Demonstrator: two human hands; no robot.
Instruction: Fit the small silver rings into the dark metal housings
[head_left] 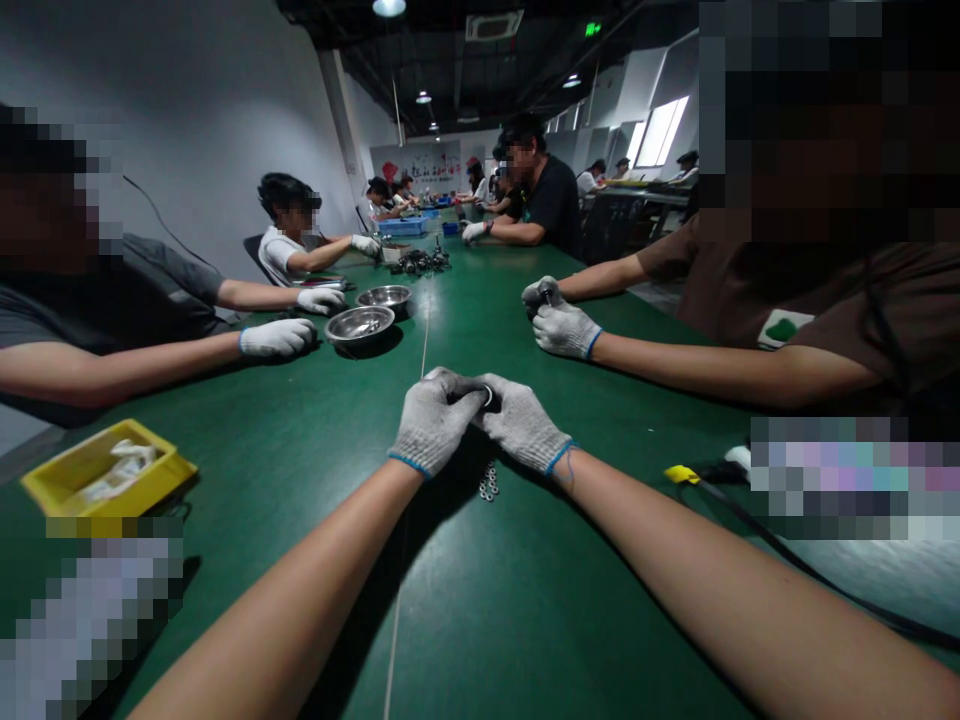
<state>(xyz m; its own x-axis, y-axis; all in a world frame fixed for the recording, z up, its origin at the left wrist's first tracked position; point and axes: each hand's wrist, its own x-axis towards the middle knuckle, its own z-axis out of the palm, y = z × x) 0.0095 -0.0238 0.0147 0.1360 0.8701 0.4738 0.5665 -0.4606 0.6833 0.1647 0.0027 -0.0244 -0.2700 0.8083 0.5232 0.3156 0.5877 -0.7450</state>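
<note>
My left hand [435, 420] and my right hand [523, 418], both in grey-white knit gloves with blue cuffs, meet above the middle of the green table [480, 610]. Between their closed fingers sits a small dark part with a pale ring-shaped edge [489, 397]. Most of it is hidden by the gloves, so its kind does not show. Just below my hands, several small silvery metal rings [489, 485] lie loose on the tabletop; they look like nuts or washers.
Two metal bowls [360, 330] stand ahead on the left, the nearer with small parts inside. A yellow bin [169, 487] is at the left. Gloved co-workers sit on both sides. A black cable with a yellow tag [681, 474] crosses the right. Dark parts [420, 260] are heaped farther off.
</note>
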